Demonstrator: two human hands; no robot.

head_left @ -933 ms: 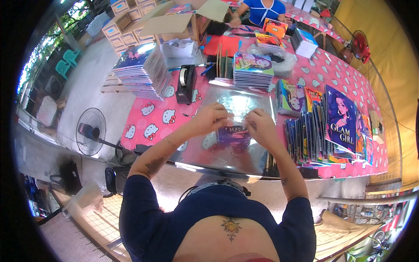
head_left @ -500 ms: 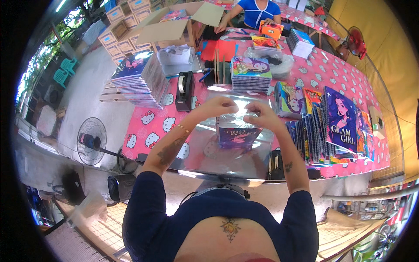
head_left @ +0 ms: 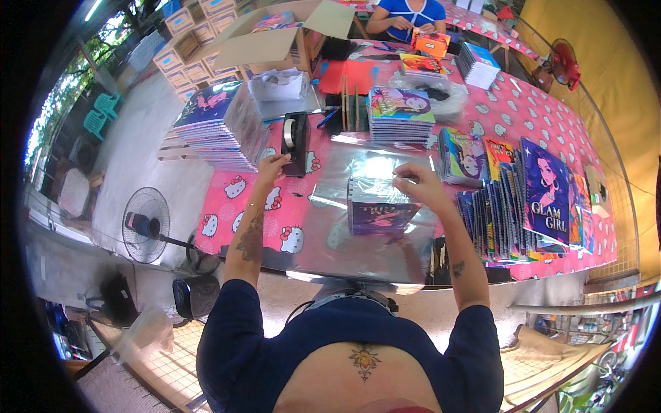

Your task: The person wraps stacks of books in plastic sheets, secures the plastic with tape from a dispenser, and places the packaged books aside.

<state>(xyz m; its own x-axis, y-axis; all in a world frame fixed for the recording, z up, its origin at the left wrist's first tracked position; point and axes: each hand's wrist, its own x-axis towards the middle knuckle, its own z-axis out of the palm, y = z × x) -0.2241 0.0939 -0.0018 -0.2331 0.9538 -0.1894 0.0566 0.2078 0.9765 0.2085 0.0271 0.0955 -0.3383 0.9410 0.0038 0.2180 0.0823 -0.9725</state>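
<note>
A stack of purple notebooks wrapped in clear film (head_left: 377, 208) stands on a shiny plastic sheet (head_left: 344, 234) in front of me. My right hand (head_left: 417, 183) pinches the film at the bundle's upper right corner. My left hand (head_left: 272, 167) has reached out to the left and touches the black tape dispenser (head_left: 296, 141) with its roll of clear tape.
Stacks of colourful notebooks lie to the left (head_left: 217, 124), behind (head_left: 401, 113) and in rows at the right (head_left: 523, 199) on the pink cartoon-cat tablecloth (head_left: 237, 206). An open cardboard box (head_left: 275, 41) stands at the back. A person in blue (head_left: 406, 14) works at the far end. A floor fan (head_left: 144, 224) stands left.
My left hand left the wrapped bundle and moved left to the tape dispenser. My right hand stays on the bundle's top edge.
</note>
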